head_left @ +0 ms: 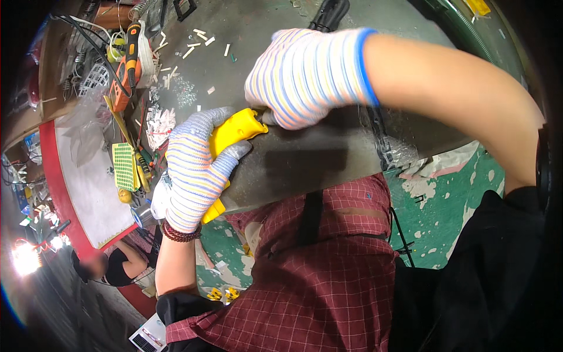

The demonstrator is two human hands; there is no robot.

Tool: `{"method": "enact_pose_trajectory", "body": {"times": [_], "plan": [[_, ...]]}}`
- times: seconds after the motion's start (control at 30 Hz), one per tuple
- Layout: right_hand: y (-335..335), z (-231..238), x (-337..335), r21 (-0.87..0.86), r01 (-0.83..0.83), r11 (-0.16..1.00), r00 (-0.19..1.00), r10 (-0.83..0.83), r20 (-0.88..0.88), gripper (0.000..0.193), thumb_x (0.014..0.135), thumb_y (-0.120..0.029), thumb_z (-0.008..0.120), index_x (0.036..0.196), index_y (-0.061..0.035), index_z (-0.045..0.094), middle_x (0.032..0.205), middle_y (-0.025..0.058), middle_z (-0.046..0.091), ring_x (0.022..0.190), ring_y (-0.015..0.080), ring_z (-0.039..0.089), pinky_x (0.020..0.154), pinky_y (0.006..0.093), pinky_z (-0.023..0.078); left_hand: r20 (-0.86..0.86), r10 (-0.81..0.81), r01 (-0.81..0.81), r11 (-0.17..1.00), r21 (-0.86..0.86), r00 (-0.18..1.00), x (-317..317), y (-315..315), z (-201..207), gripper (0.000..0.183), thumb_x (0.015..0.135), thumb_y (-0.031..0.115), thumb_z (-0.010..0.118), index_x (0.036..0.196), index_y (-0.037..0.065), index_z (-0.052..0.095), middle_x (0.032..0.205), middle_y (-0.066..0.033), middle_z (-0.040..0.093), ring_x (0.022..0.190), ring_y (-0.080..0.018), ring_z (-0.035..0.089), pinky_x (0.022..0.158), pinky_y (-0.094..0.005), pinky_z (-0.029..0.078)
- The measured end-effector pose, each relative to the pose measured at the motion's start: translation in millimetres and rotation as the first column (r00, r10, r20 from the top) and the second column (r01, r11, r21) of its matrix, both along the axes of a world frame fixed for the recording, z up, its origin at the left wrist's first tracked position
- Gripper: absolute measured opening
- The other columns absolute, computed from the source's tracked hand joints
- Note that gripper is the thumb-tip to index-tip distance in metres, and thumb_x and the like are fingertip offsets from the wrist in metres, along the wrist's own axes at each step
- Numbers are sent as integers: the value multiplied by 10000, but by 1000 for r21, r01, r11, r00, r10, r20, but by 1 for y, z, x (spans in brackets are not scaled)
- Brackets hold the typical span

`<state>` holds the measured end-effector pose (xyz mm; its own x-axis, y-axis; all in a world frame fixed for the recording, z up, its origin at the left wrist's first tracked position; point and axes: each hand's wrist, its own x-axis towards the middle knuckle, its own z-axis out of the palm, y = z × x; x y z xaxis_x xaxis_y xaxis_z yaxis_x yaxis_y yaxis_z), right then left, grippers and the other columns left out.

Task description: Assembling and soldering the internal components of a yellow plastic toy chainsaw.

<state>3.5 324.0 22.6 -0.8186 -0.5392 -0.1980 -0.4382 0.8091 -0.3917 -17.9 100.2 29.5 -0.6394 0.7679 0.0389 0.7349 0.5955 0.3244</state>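
My left hand (196,167), in a striped knit glove, grips a yellow plastic tool body (234,130) at the near edge of a grey metal table (305,158). My right hand (305,76), also in a striped glove, closes over a small metal part at the yellow tool's upper end. What exactly sits between the right fingers is hidden. A beaded bracelet (179,234) circles my left wrist.
An orange and black power tool (126,70) lies at the table's far left among white chips (199,41), wires and a green dotted sheet (123,166). A black handle (328,13) lies at the far edge. Another person (108,267) sits lower left. The floor is worn green.
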Motion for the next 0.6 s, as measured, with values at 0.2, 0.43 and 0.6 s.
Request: {"method": "enact_pose_trajectory", "body": {"times": [0.2, 0.43, 0.6], "plan": [[-1, 26, -14, 104, -63, 993, 963, 33, 266, 326, 894, -356, 555, 997, -98, 726, 862, 147, 700, 867, 339, 679, 783, 425, 525, 6, -36, 36, 999, 5, 999, 2, 0, 1, 424, 712, 192, 808, 1071, 42, 640, 977, -151, 659, 912, -360, 615, 826, -432, 474], [-5, 19, -2, 144, 69, 987, 987, -89, 133, 357, 900, -395, 554, 983, -91, 721, 879, 146, 706, 875, 346, 680, 776, 430, 528, -101, -179, 169, 981, -98, 979, 0, 2, 5, 484, 724, 187, 802, 1136, 28, 605, 1045, -184, 623, 960, -380, 590, 909, -453, 441], [-6, 18, -9, 190, 21, 982, 986, -52, 160, 366, 897, -414, 565, 943, -80, 706, 880, 157, 702, 888, 352, 676, 789, 432, 527, -248, -202, 153, 967, -206, 947, 2, 4, -2, 528, 730, 254, 786, 1175, 51, 586, 1011, -141, 619, 965, -364, 586, 908, -475, 421]]}}
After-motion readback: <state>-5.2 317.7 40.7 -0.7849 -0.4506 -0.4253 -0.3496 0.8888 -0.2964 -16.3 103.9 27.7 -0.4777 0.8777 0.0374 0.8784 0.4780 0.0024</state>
